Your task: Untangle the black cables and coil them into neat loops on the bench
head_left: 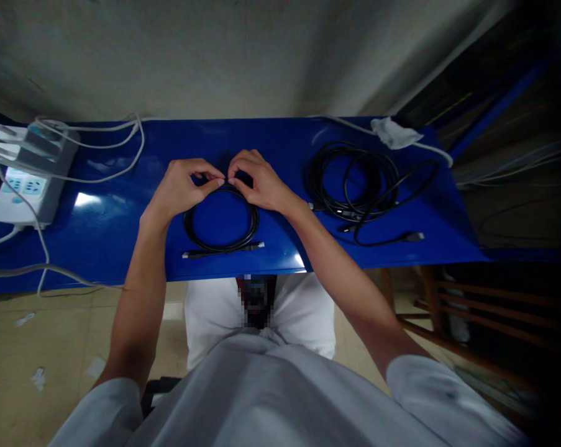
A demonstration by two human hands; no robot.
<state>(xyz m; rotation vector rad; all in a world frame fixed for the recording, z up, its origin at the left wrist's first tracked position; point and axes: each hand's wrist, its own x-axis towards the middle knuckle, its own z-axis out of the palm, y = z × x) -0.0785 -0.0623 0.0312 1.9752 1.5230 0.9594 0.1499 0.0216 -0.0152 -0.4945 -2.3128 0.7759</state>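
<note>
A black cable lies in a round coil on the blue table, its two plugs at the near side, pointing left and right. At the coil's far edge, my left hand pinches with thumb and forefinger. My right hand makes a matching pinch just beside it, the fingertips of both hands almost meeting. Whatever thin thing sits between the fingertips is too small to make out. To the right of my right hand rests a larger heap of coiled black cables with several plugs showing.
A white power strip with adapters and white cords occupies the table's left end. Some crumpled white material wraps a cord at the back right. Behind the blue table rises a grey wall. A wooden chair stands at the right.
</note>
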